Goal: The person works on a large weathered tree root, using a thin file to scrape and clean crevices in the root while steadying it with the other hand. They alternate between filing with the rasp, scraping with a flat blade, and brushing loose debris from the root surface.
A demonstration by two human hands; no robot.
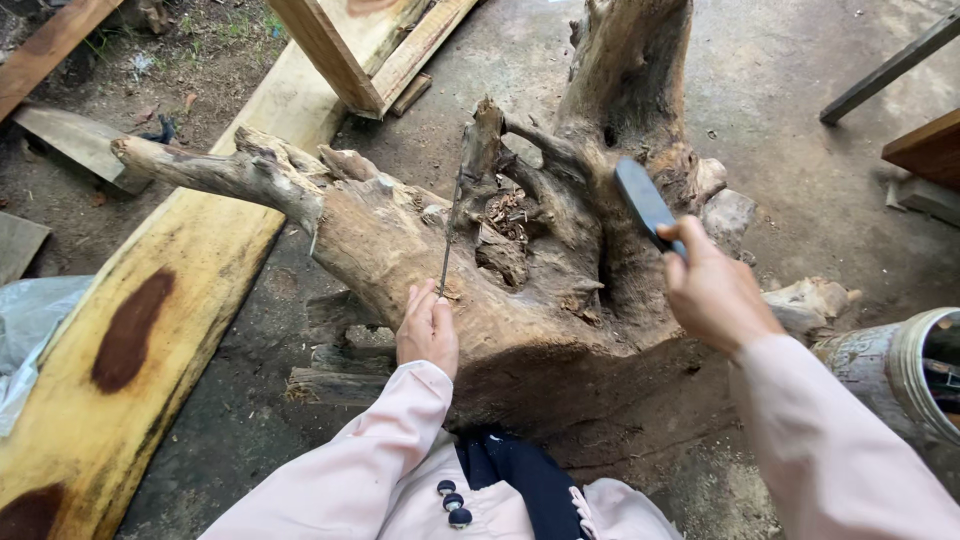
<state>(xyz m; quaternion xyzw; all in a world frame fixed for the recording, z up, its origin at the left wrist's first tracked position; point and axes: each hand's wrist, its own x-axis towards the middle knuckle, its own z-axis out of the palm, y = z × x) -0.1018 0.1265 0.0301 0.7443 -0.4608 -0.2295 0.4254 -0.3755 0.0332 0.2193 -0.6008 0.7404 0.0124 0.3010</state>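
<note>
left hand (428,333) steadies thin blade (449,228) on stump (520,270); right hand (712,290) grips dark tool (646,203).

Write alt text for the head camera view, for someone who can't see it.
A left hand holds a thin metal rod against a big gnarled tree stump, while the right hand raises a dark flat tool above it. A long plank lies to the left on the concrete floor.

An outdoor woodworking yard — raw plank (150,330), timber frame (370,50), gnarled stump (540,270) on concrete.
</note>
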